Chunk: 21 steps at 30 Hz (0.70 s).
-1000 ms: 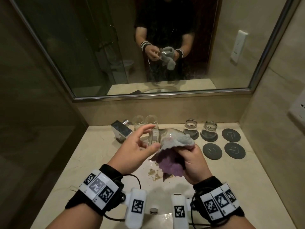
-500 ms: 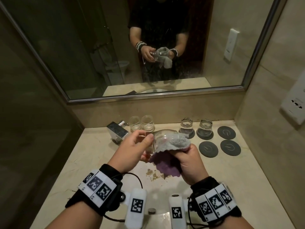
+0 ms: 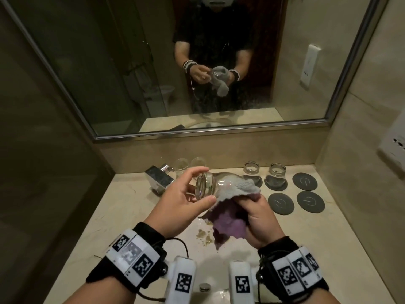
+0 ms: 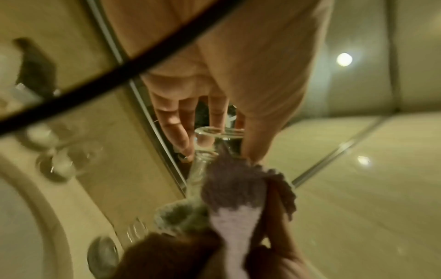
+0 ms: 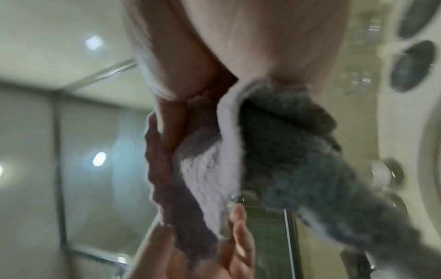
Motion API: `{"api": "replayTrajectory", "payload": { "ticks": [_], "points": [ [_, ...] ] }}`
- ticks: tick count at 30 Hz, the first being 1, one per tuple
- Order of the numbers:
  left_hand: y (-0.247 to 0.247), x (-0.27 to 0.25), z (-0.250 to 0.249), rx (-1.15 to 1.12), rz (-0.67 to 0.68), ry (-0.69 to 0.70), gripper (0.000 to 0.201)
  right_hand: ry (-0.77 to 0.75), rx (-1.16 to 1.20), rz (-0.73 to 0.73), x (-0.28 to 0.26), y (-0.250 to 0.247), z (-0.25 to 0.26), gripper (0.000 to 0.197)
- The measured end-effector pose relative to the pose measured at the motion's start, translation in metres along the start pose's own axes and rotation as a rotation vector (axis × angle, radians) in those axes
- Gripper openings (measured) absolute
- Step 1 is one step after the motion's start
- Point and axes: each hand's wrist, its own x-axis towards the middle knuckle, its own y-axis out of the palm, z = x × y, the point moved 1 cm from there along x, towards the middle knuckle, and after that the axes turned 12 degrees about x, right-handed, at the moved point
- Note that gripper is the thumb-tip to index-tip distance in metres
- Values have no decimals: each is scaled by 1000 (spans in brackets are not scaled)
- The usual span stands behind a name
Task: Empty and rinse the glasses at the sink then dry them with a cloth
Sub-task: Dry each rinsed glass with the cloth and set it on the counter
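Left hand (image 3: 182, 194) pinches the rim of the glass (image 3: 213, 185) while right hand (image 3: 260, 218) grips the cloth (image 3: 228, 220)

Both hands sit a little higher above the sink (image 3: 217, 297) than a second ago, and the grey fold has crept further over the glass's far end, so drying looks well under way. It lies on its side above the sink, long axis roughly level, mouth pointing left towards the tap (image 3: 158, 179), base to the right, buried in cloth. Behind it, four other glasses stand on the table (image 3: 341, 238)

Black wristbands (image 3: 129, 261) with white coded tags.
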Motion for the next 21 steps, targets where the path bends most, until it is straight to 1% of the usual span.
{"api": "replayTrajectory", "payload": {
  "ticks": [1, 2, 4, 5, 6, 7, 8, 9, 10, 11, 12, 14, 15, 17, 18, 19, 20, 21],
  "points": [
    [0, -1, 1, 14, 10, 10, 50, 3, 20, 21, 0, 1, 0, 56],
    [0, -1, 0, -5, 13, -20, 51, -1, -18, 46, -1, 2, 1, 48],
    [1, 2, 0, -122, 6, -133, 54, -30, -189, 56, -4, 7, 1, 20],
    [1, 3, 0, -158, 1, -173, 50, -51, -245, 48, -4, 8, 0, 14],
    [0, 4, 1, -155, -13, -181, 41, -60, -255, 52, -3, 10, -1, 16],
    [-2, 3, 2, -130, -21, -154, 34, -62, -217, 62, -2, 8, -4, 24],
    [-3, 2, 3, -77, -15, -95, 34, -51, -139, 62, 1, 6, -6, 37],
    [-5, 0, 3, -11, 3, -30, 40, -31, -53, 45, 3, 5, -7, 50],
    [-5, -3, 4, 42, 16, -5, 44, -19, -4, 24, 4, 4, -8, 55],
    [-5, -4, 5, 50, 21, -23, 46, -22, -10, 33, 4, 3, -8, 52],
    [-5, -3, 4, -3, 20, -82, 49, -37, -70, 45, 4, 4, -7, 42],
    [-4, 1, 6, -156, 16, -228, 58, -79, -233, 34, -1, 10, -5, 14],
    [-3, 1, 7, -165, 14, -245, 55, -96, -278, 30, -2, 11, -5, 13],
    [-5, -1, 9, -78, -8, -166, 37, -85, -259, 20, -2, 12, -7, 15],
    [-6, -3, 8, -18, -10, -103, 35, -69, -209, 6, 0, 13, -7, 15],
    [-7, -6, 7, 37, -4, -44, 39, -46, -149, -10, 1, 12, -8, 18],
    [-6, -9, 8, 74, -4, -28, 42, -22, -109, -33, 2, 11, -9, 22],
    [-5, -9, 8, 73, -7, -50, 42, -15, -114, -40, 1, 10, -9, 25]
  ]
}}
